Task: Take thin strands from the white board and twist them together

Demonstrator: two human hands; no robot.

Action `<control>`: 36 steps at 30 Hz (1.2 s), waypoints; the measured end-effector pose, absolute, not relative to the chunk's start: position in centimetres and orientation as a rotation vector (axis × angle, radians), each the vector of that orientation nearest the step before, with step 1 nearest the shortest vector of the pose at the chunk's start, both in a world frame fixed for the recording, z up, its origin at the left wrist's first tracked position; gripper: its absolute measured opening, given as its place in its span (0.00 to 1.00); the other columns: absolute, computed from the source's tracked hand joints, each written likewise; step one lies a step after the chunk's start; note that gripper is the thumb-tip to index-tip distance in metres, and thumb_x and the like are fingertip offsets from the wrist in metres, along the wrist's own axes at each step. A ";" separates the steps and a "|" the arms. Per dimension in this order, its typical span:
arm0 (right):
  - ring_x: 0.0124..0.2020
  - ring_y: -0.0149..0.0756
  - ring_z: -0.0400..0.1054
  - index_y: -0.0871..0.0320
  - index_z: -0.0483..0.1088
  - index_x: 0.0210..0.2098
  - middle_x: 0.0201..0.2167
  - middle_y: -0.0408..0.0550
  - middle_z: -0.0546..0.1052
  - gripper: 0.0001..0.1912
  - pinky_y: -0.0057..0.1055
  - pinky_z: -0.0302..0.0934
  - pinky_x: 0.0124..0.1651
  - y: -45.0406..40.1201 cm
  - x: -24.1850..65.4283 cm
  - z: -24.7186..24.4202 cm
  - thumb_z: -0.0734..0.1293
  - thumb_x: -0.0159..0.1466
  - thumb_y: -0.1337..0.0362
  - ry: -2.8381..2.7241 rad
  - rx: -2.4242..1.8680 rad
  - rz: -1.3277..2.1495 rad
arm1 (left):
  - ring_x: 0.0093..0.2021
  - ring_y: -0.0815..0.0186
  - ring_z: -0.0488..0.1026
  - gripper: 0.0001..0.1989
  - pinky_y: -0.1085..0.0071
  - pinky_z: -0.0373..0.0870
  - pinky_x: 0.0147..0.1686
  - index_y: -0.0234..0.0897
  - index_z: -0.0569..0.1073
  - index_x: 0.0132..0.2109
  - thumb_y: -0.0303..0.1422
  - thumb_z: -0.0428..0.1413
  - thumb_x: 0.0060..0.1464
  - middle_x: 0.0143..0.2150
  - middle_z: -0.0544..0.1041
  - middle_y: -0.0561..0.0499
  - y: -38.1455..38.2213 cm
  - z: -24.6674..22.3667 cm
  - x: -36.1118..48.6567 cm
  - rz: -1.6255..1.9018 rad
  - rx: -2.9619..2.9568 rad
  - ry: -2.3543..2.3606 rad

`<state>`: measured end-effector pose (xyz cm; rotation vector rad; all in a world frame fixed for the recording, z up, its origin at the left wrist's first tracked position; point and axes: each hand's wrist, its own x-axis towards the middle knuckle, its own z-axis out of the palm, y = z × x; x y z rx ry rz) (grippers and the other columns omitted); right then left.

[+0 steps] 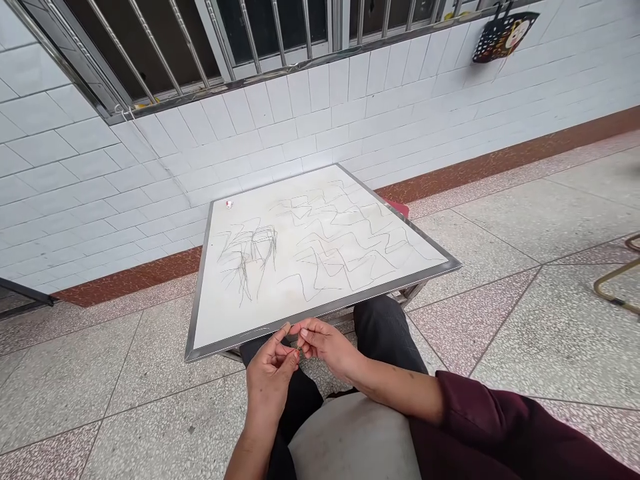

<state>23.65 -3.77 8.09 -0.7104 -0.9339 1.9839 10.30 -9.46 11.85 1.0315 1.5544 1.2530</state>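
In front of the table's near edge, my left hand (270, 377) and my right hand (327, 347) meet with their fingertips pinched close together. Between them is a tiny greenish thing (299, 349), too small to name; it looks thin and appears to be held by both hands. Beyond the hands, a white table (240, 327) with a grey metal rim bears many thin, dark, bent strands. Several zigzag strands (345, 260) lie spread over its right half. A denser bunch of strands (257, 240) lies crossed on the left half.
A small red and white object (229, 205) sits at the table's far left corner. Behind the table stands a white tiled wall (280, 143) with a barred window. A dark basket (503, 37) hangs at upper right. Metal furniture legs (607, 287) stand at far right.
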 end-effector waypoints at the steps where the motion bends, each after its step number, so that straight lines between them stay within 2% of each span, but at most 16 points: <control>1: 0.26 0.29 0.63 0.57 0.73 0.37 0.27 0.41 0.72 0.23 0.30 0.57 0.32 -3.7 23.7 8.0 0.74 0.54 0.46 -0.927 -0.709 1.983 | 0.27 0.68 0.72 0.27 0.70 0.74 0.33 0.40 0.77 0.54 0.36 0.65 0.43 0.25 0.75 0.57 -9.5 11.9 10.3 1.248 1.019 1.555; 12: 0.26 0.30 0.62 0.57 0.69 0.36 0.28 0.42 0.71 0.18 0.30 0.58 0.31 -3.1 24.0 7.1 0.71 0.57 0.49 -1.051 -0.769 1.812 | 0.25 0.69 0.71 0.27 0.70 0.74 0.31 0.38 0.77 0.53 0.34 0.64 0.42 0.23 0.74 0.57 -9.8 12.4 10.4 1.243 0.994 1.535; 16: 0.25 0.31 0.60 0.55 0.67 0.35 0.27 0.41 0.69 0.14 0.31 0.59 0.31 -1.5 26.0 6.9 0.65 0.63 0.50 -1.166 -0.917 1.503 | 0.26 0.68 0.71 0.27 0.71 0.74 0.29 0.37 0.78 0.52 0.34 0.65 0.41 0.24 0.75 0.56 -10.3 12.6 10.0 1.244 0.948 1.547; 19: 0.27 0.33 0.62 0.54 0.68 0.38 0.29 0.43 0.71 0.11 0.33 0.60 0.33 -0.9 27.6 7.8 0.60 0.68 0.55 -1.306 -1.031 1.160 | 0.28 0.68 0.73 0.24 0.71 0.74 0.29 0.38 0.80 0.48 0.35 0.67 0.40 0.28 0.77 0.54 -10.5 12.8 9.5 1.265 0.908 1.557; 22: 0.38 0.39 0.66 0.53 0.71 0.42 0.34 0.47 0.76 0.10 0.38 0.62 0.43 -1.5 27.8 9.3 0.60 0.70 0.58 -1.691 -0.855 0.791 | 0.29 0.67 0.74 0.27 0.71 0.75 0.31 0.38 0.79 0.51 0.37 0.67 0.41 0.27 0.76 0.55 -10.5 12.7 9.4 1.279 0.893 1.534; 25: 0.45 0.41 0.66 0.52 0.74 0.42 0.37 0.47 0.79 0.08 0.40 0.61 0.50 -2.5 27.0 10.1 0.64 0.69 0.59 -2.032 -0.535 0.526 | 0.28 0.68 0.74 0.32 0.70 0.76 0.32 0.38 0.75 0.56 0.38 0.68 0.41 0.25 0.75 0.56 -10.4 12.4 9.8 1.282 0.899 1.505; 29: 0.45 0.39 0.67 0.52 0.75 0.39 0.35 0.44 0.80 0.07 0.39 0.60 0.49 -2.8 26.7 9.7 0.64 0.69 0.60 -2.114 -0.475 0.408 | 0.29 0.68 0.74 0.33 0.71 0.76 0.32 0.38 0.75 0.57 0.39 0.68 0.41 0.26 0.75 0.56 -10.4 12.5 10.5 1.282 0.894 1.475; 36: 0.42 0.37 0.66 0.54 0.73 0.39 0.35 0.45 0.79 0.09 0.36 0.61 0.47 -2.5 27.4 10.1 0.61 0.71 0.64 -2.153 -0.391 0.414 | 0.30 0.68 0.75 0.31 0.70 0.76 0.35 0.39 0.74 0.58 0.40 0.66 0.46 0.28 0.73 0.57 -10.7 13.0 10.9 1.263 0.902 1.427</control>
